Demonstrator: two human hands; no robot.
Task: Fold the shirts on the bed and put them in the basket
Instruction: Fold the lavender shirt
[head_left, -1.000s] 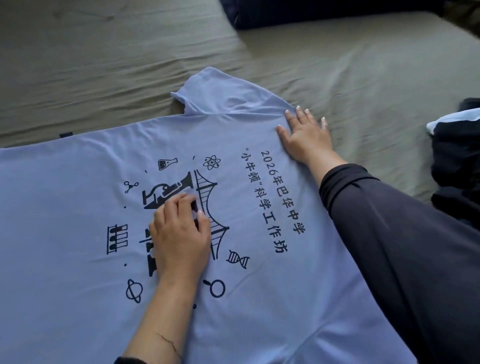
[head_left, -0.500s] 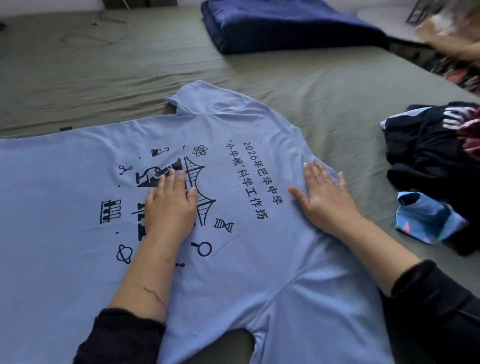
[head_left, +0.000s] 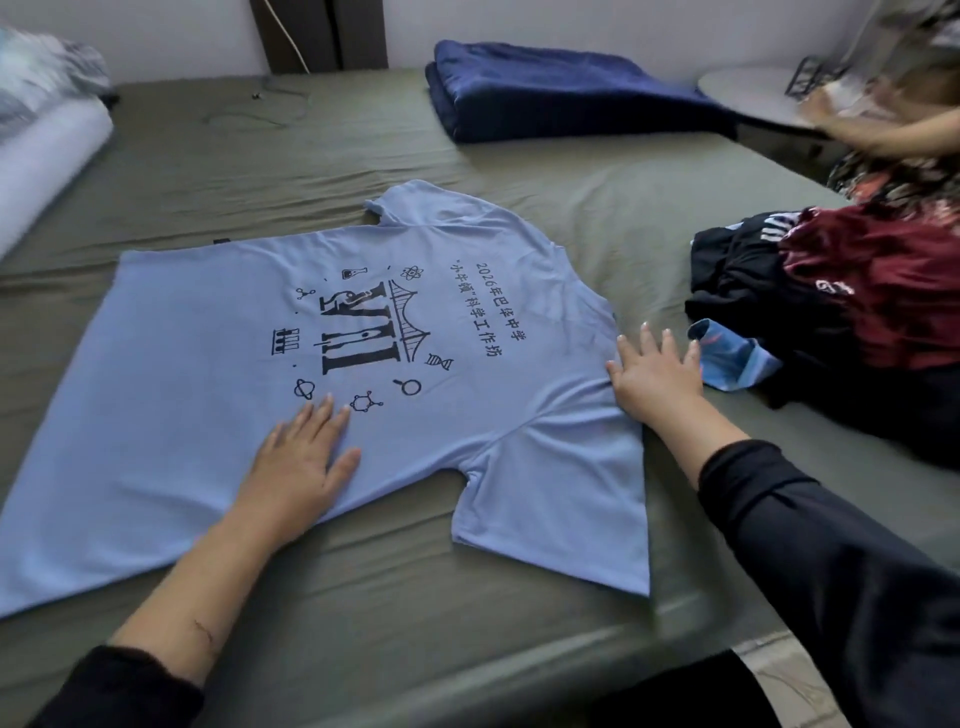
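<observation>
A light blue T-shirt (head_left: 208, 374) with a black science print lies spread flat on the olive bed (head_left: 322, 161), neck to the right, hem to the left. My left hand (head_left: 296, 457) lies flat on the shirt's near edge, just below the print. My right hand (head_left: 657, 376) presses flat with spread fingers at the shirt's shoulder edge, beside the near sleeve (head_left: 566, 525). No basket is in view.
A heap of dark, maroon and blue clothes (head_left: 841, 306) lies at the right on the bed. A folded navy blanket (head_left: 561, 98) sits at the far edge. A white pillow (head_left: 41, 150) lies far left. Another person's arm (head_left: 893, 130) reaches in at the upper right. The bed's near edge runs along the bottom.
Both hands slid toward me across the shirt: the left off the print to the near edge, the right from the neck down to the shoulder edge. The view pulled back.
</observation>
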